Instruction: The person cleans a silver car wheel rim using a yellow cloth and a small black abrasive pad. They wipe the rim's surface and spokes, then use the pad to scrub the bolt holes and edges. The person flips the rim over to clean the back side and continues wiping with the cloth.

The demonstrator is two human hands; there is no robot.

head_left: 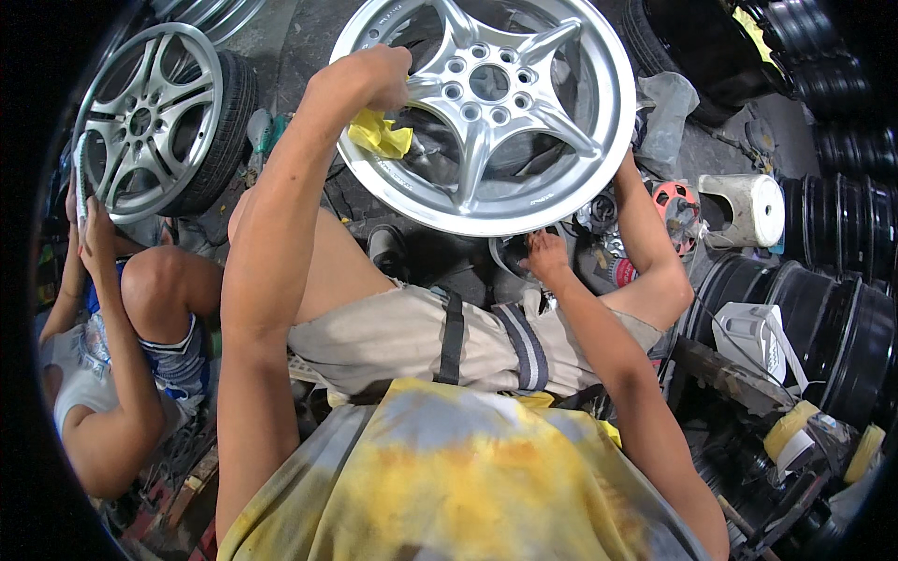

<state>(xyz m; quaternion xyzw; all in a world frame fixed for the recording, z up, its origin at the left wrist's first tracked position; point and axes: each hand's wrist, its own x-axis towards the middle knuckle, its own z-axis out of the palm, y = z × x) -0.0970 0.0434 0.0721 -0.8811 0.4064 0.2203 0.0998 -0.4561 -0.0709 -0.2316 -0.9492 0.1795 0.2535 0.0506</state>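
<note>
A large silver alloy wheel rim (561,150) with split spokes is tilted up before me, between my knees. My left hand (377,77) is closed at the rim's left side, against the end of a spoke. Its fingertips are hidden, so what they hold cannot be made out. Just below that wrist, a crumpled yellow sheet (379,136) lies over the rim's edge. Under the near edge of the rim, my right hand (544,254) has its fingers curled up against it, gripping from below.
On the left, another person (112,374) sits holding a second silver wheel rim (140,122) beside a tyre (220,140). Black rims (823,337) are stacked at the right, near a white stool (753,210) and a grey-white box (748,341). A plastic bag (666,117) lies beyond my right knee.
</note>
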